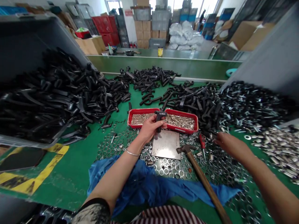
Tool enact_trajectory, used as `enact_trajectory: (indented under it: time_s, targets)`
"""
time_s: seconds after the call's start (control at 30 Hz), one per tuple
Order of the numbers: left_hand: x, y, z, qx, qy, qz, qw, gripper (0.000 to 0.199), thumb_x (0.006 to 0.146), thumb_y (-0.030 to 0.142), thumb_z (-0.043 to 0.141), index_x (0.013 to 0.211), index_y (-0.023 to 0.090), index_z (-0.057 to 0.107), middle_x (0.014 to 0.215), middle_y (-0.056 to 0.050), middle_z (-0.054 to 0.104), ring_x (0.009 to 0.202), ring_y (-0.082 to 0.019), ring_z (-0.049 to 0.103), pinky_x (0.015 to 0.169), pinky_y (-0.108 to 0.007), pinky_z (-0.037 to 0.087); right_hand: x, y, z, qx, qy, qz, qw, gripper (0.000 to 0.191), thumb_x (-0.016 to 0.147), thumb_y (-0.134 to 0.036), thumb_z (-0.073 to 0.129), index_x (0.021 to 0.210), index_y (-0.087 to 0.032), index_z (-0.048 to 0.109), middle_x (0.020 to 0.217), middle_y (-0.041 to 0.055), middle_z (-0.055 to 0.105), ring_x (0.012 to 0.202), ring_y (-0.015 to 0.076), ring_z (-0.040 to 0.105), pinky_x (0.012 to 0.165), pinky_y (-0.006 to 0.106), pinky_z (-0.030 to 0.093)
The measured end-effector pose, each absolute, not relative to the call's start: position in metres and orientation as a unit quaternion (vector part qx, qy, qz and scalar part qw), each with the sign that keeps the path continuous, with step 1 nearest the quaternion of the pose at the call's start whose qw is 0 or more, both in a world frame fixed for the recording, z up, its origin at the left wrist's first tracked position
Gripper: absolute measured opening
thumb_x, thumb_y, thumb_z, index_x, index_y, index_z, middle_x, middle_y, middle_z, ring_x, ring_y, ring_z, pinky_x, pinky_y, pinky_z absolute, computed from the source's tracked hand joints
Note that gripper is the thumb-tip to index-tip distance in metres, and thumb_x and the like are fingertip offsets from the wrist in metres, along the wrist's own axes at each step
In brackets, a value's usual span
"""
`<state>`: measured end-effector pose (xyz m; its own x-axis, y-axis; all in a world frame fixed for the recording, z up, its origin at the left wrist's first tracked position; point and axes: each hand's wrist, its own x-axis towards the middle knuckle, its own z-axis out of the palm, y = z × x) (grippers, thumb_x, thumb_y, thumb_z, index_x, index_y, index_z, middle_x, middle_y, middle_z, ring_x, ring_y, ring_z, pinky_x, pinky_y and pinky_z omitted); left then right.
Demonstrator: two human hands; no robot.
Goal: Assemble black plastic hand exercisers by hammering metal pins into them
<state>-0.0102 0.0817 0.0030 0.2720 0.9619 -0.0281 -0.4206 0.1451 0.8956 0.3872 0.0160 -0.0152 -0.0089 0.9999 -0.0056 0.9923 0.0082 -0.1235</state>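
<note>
Striped fabric [168, 216] below, black plastic part [159, 119] clenched above a red tray [140, 113]

Striped fabric is filling the lower edge of the view, and a crumpled blue cloth [137, 183] is lying across the green bench mat [58, 186] just beyond it. The left hand [149, 128], with a thin silver bracelet [132, 153] at its wrist, is holding the black plastic part up over the middle of the red tray, its fingers curled tightly around it. The tray is carrying short silver pins [179, 122]. The right hand [230, 146] is reaching out to the other side, its fingers released, loosely curled and grasping nothing, just above a scatter of steel washers [217, 165] and near a red-handled screwdriver [202, 143]. A square steel plate [165, 144] is lying just in front of the tray, and a wooden-handled hammer [205, 177] is resting beside it. Heaps of black parts [187, 99] are lying behind the tray, more are filling a grey bin [46, 34] on the left, and silver metal sleeves [277, 152] are lying in a heap at the far right.
</note>
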Motion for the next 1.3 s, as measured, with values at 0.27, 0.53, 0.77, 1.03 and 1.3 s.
enact_trajectory:
  time_s: [0.27, 0.53, 0.77, 1.03, 1.3]
  targets:
    - [0.014, 0.056, -0.046, 0.454, 0.336, 0.422, 0.709, 0.031, 0.075, 0.031, 0.076, 0.097, 0.014, 0.062, 0.081, -0.006, 0.072, 0.074, -0.017, 0.071, 0.061, -0.023, 0.050, 0.359, 0.018, 0.020, -0.685, -0.707, 0.144, 0.094, 0.038, 0.092, -0.051, 0.044, 0.098, -0.020, 0.066, 0.091, 0.0085, 0.070, 0.078, 0.0222, 0.064, 0.068, 0.033, 0.047]
    - [0.013, 0.055, -0.033, 0.430, 0.320, 0.431, 0.726, 0.035, 0.074, 0.032, 0.077, 0.095, 0.014, 0.056, 0.086, -0.005, 0.069, 0.073, -0.017, 0.071, 0.071, -0.029, 0.055, 0.327, 0.036, 0.031, -0.716, -0.628, 0.262, 0.153, 0.040, 0.085, -0.058, 0.057, 0.094, -0.021, 0.068, 0.073, 0.0032, 0.066, 0.060, 0.0179, 0.055, 0.058, 0.032, 0.043]
    - [0.016, 0.049, -0.037, 0.442, 0.352, 0.460, 0.685, 0.033, 0.078, 0.029, 0.074, 0.100, 0.015, 0.055, 0.098, -0.007, 0.067, 0.080, -0.018, 0.072, 0.076, -0.032, 0.055, 0.255, 0.005, 0.011, -0.560, -0.508, 0.576, 0.311, 0.041, 0.091, -0.050, 0.059, 0.123, -0.023, 0.060, 0.095, 0.0049, 0.069, 0.080, 0.0173, 0.063, 0.076, 0.035, 0.052]
    - [0.021, 0.040, -0.030, 0.470, 0.345, 0.455, 0.673, 0.031, 0.077, 0.027, 0.074, 0.100, 0.016, 0.055, 0.097, -0.005, 0.067, 0.084, -0.018, 0.071, 0.082, -0.036, 0.055, 0.184, -0.023, -0.009, -0.498, -0.780, 0.345, 0.157, 0.022, 0.095, -0.030, 0.052, 0.109, -0.021, 0.067, 0.111, 0.0126, 0.068, 0.109, 0.0285, 0.060, 0.098, 0.049, 0.045]
    - [0.022, 0.039, -0.032, 0.442, 0.335, 0.456, 0.696, 0.034, 0.077, 0.030, 0.076, 0.098, 0.015, 0.054, 0.096, -0.005, 0.067, 0.079, -0.017, 0.072, 0.076, -0.031, 0.055, 0.207, -0.012, 0.004, -0.614, -0.594, 0.393, 0.339, 0.025, 0.090, -0.043, 0.061, 0.105, -0.023, 0.058, 0.083, 0.0026, 0.065, 0.068, 0.0174, 0.058, 0.063, 0.031, 0.048]
